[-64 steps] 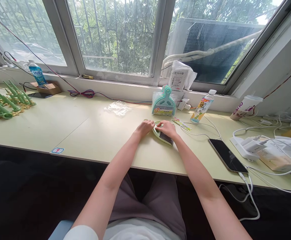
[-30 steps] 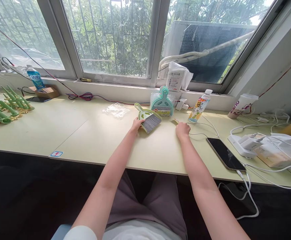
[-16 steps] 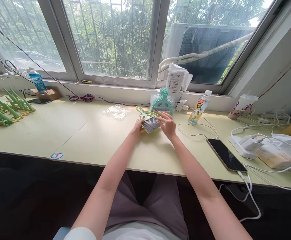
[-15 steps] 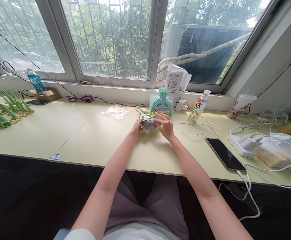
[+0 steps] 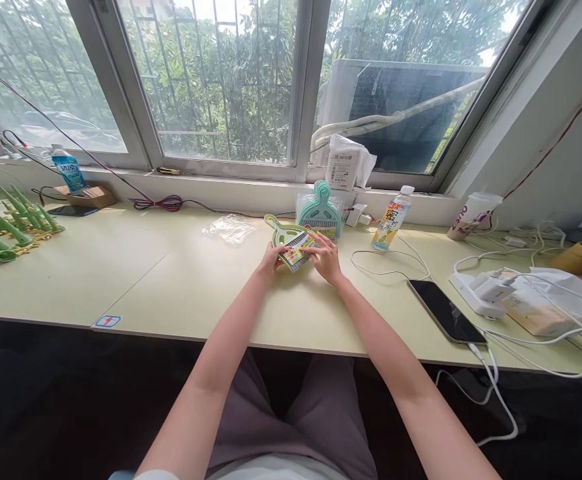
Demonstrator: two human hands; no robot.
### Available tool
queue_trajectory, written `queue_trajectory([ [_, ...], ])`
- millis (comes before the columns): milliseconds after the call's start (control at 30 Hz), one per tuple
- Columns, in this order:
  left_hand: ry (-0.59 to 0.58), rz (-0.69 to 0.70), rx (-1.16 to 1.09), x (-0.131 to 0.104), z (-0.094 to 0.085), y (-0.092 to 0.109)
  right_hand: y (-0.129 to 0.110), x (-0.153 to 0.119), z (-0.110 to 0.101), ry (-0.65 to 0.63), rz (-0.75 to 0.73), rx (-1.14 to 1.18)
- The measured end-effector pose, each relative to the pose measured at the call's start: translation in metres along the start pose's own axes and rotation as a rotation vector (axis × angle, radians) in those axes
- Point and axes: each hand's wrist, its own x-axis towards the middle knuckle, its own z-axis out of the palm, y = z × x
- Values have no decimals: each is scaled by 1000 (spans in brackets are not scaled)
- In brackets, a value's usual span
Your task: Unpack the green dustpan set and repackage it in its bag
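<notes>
- The little green dustpan-and-brush set (image 5: 291,241) reads as smooth moulded plastic, with a printed paper label (image 5: 298,255) laid over the bristles.
- The teal sets (image 5: 319,212) behind it: the same plastic, inside a clear, shiny film bag.
- The counter (image 5: 145,267) shows a pale, matt, smooth laminate.
- A crumpled clear bag (image 5: 229,228) catches the light, thin glossy film.
- The phone (image 5: 439,311) lies with a black, glassy, reflective face.
- The cables (image 5: 491,360) look like smooth white rubbery plastic.
- The window frames (image 5: 301,93) appear as grey painted metal.
</notes>
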Motion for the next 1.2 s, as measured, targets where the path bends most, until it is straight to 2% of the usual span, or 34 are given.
queue_trajectory([
  [100, -7, -5, 11, 1, -1, 1, -1, 0, 0, 14, 86, 70],
  [200, -19, -14, -7, 2, -1, 3, -5, 2, -1, 129, 222, 251],
  [300, -12, -17, -11, 2, -1, 4, -12, 4, 3, 285, 514, 622],
  [333, -16, -13, -10, 2, -1, 3, -14, 5, 6, 289, 630, 788],
  [400, -49, -4, -1, 2, -2, 1, -20, 5, 12, 211, 814, 1109],
  [500, -143, 0, 36, 1, -3, -2, -27, 4, 20, 149, 903, 1352],
  [633, -188, -56, 161, 7, -3, 2, -26, 3, 20, 236, 951, 1370],
  [700, -146, -61, 248, 11, -6, 10, -22, 4, 16, 254, 952, 1361],
  [733, -89, -26, 316, 13, -10, 14, -19, 5, 14, 263, 950, 1352],
  [767, 31, 41, 417, 15, -16, 19, -16, 5, 13, 271, 951, 1342],
  [833, 310, 223, 785, 16, -32, 27, -9, 6, 12, 288, 971, 1317],
  [867, 409, 313, 978, 16, -41, 29, -6, 5, 12, 295, 982, 1305],
  [900, 460, 369, 1141, 15, -50, 30, -2, 5, 12, 307, 997, 1289],
  [933, 483, 367, 1276, 14, -58, 30, 1, 4, 12, 311, 997, 1279],
  [1000, 464, 258, 1456, 12, -69, 27, 6, 3, 13, 323, 996, 1260],
  [1067, 388, 142, 1563, 10, -71, 22, 9, 2, 14, 318, 1005, 1245],
  [1133, 332, 144, 1648, 10, -67, 19, 10, 1, 13, 303, 1013, 1247],
  [1200, 326, 215, 1718, 10, -60, 19, 9, 1, 12, 294, 1010, 1261],
])
